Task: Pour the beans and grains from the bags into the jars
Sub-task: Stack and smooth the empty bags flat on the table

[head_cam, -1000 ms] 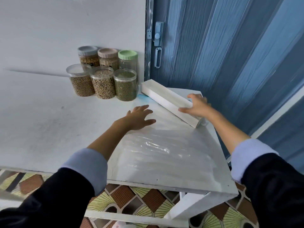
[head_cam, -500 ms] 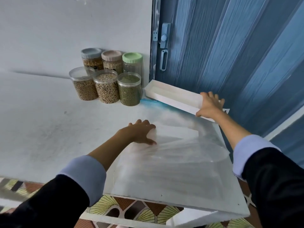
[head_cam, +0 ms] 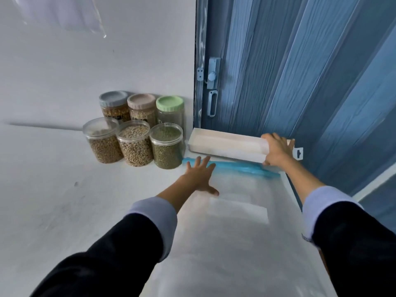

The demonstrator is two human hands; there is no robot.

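An empty clear zip bag [head_cam: 233, 232] with a blue seal strip [head_cam: 235, 167] lies flat on the white table [head_cam: 53, 200]. My left hand [head_cam: 198, 175] presses flat on the bag near its seal, fingers spread. My right hand [head_cam: 275, 152] grips the right end of a long white box [head_cam: 225, 145] at the table's back right. Against the wall stand several jars: three open ones in front, with tan beans [head_cam: 102, 142], pale grains [head_cam: 135, 144] and green beans [head_cam: 167, 146], and three lidded ones behind [head_cam: 141, 108].
A blue folding door [head_cam: 300, 82] with a latch [head_cam: 213, 80] stands right behind the box. The white wall [head_cam: 96, 50] runs behind the jars. A clear plastic sheet [head_cam: 64, 13] hangs at the top left. The table's right edge lies just beyond the bag.
My left hand slid forward over the bag toward its blue seal. My right hand pushed the white box back against the door. The view moved closer to the table.
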